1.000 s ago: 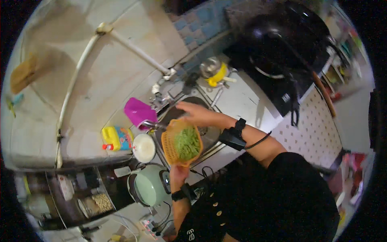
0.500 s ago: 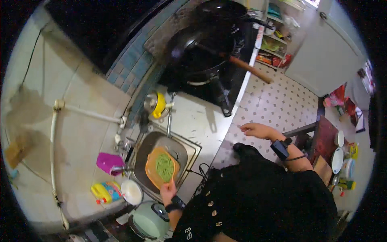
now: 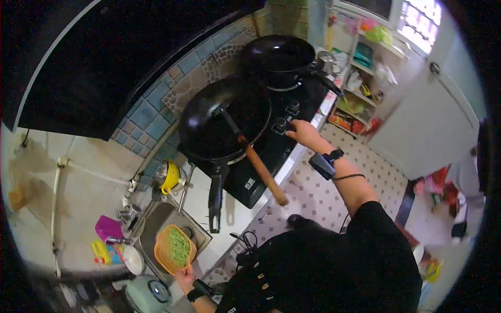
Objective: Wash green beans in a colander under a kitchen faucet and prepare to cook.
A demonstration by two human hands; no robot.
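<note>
Lower left, our left hand [image 3: 185, 279] grips an orange basket [image 3: 164, 254]. Right of centre, our right hand [image 3: 304, 132] is beside a stove knob [image 3: 281, 123].

A white bench [image 3: 200, 202] is running from seven o'clock toward one o'clock and carrying a black stove [image 3: 272, 146], where a front wok [image 3: 239, 110] is sitting at eleven and a rear wok [image 3: 278, 55] just past twelve; a yellow-and-steel container [image 3: 172, 179] is resting on the bench between eight and nine.

Right hand [image 3: 307, 134] by stove knob [image 3: 280, 124] — contact too small to tell; green cooker [image 3: 138, 299] — cut off below.
</note>
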